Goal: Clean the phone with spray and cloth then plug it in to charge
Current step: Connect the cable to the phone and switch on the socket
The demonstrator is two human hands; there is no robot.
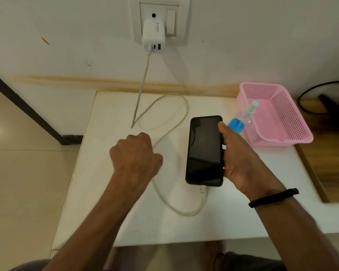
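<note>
Hands (241, 163) grip phone (205, 151); basket (294, 122) holds spray bottle (241, 120).

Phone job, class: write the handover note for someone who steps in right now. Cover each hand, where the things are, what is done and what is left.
Left hand: curled in a fist above the table, holds nothing visible.
Right hand: grips the phone by its right edge.
Cable is plugged into the phone's bottom and runs to the charger in the wall socket.
Spray bottle leans in the pink basket. No cloth in view.
Left: lay the phone down; its screen is dark, so charging is unconfirmed.
</note>
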